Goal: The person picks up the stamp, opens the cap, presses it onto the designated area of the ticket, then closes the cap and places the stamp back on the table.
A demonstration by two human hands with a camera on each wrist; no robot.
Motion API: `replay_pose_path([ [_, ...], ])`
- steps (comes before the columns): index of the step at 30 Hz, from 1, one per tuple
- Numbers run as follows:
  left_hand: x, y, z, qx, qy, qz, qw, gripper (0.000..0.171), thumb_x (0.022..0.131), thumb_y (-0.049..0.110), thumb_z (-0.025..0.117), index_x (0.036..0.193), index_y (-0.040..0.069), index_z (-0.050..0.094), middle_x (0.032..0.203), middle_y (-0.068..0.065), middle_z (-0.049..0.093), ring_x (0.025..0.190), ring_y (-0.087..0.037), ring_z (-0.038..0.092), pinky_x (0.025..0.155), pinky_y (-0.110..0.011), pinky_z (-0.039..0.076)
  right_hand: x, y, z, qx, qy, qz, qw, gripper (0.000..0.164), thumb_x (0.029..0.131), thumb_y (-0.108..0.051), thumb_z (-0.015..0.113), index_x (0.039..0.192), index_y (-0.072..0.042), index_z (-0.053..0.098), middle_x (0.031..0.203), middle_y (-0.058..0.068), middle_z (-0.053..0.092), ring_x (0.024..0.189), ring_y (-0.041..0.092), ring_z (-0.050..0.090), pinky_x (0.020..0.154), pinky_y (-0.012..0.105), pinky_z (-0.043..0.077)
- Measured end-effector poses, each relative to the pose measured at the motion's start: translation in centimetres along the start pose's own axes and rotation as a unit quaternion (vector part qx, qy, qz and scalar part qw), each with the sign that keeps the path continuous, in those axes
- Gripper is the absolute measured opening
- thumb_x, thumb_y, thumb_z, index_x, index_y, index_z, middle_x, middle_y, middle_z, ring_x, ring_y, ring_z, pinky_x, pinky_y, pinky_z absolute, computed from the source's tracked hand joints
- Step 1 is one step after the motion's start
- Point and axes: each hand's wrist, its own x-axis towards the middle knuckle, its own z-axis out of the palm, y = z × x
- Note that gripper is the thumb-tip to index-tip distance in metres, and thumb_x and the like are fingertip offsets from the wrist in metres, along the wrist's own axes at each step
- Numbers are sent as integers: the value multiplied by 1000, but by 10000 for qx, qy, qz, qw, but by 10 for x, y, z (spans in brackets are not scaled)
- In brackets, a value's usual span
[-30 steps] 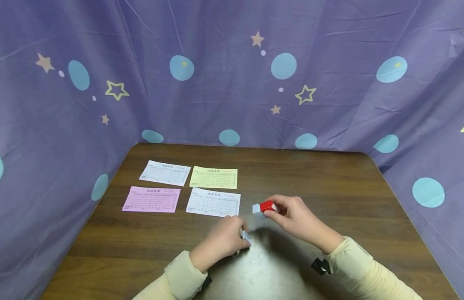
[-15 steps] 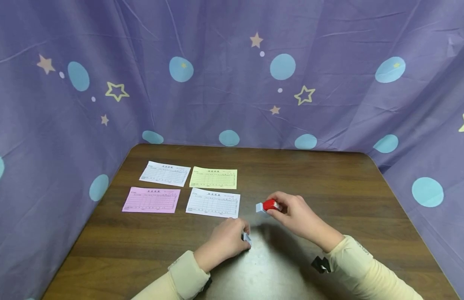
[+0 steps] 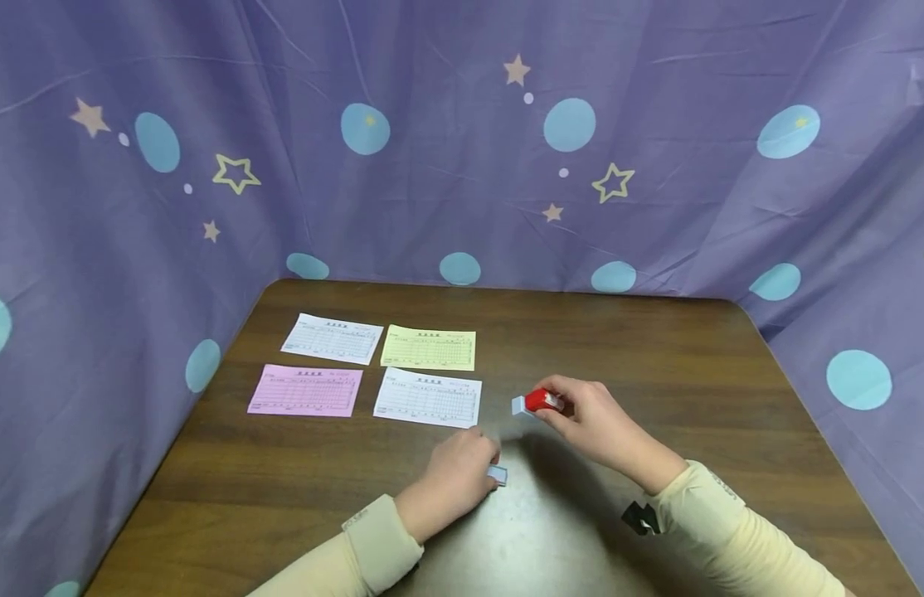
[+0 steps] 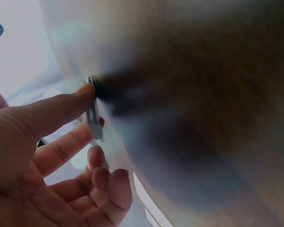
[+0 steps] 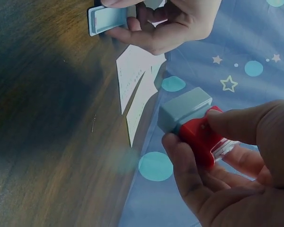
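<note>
My right hand (image 3: 600, 423) grips a red self-inking stamp (image 3: 538, 400) between thumb and fingers, held above the table right of the paper slips. In the right wrist view the stamp's pale grey-blue block (image 5: 187, 109) faces away from the palm, with a clear piece at its other end. Lower and to the left, my left hand (image 3: 456, 474) pinches a small light-blue rectangular cap (image 3: 497, 475) by its edges, close over the tabletop. The cap's hollow side (image 5: 109, 20) shows in the right wrist view. Edge-on in the left wrist view, the cap (image 4: 93, 113) sits between thumb and forefinger.
On the wooden table (image 3: 656, 356) lie printed form slips: a white one (image 3: 332, 339) and a yellow one (image 3: 428, 348) behind, a pink one (image 3: 306, 390) and another white one (image 3: 428, 398) in front. A purple patterned curtain (image 3: 447, 199) encloses the back and sides.
My left hand has shifted slightly right, and the cap has turned from tilted to nearly flat. My right hand has drawn the stamp a little to the right, away from the slips.
</note>
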Motion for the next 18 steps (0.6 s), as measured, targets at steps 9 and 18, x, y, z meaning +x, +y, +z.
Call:
replay_pose_path([
  [9,-2,1,3,250,164,27,9995,35,69,20,89,66,19,54,67,2,51,62,-21,56,49,-38,45,2,-3,-1,-314,-49,-105,9994,23,89,-4,77,112,-3,72,95,-1,68,77,10,62,68,29,55],
  [18,-3,3,4,283,198,31,9994,30,70,24,90,75,15,62,69,0,52,65,-21,57,50,-38,46,2,-5,-1,-262,-65,-122,9996,19,90,-4,76,109,-4,72,95,-3,68,81,9,64,72,28,57],
])
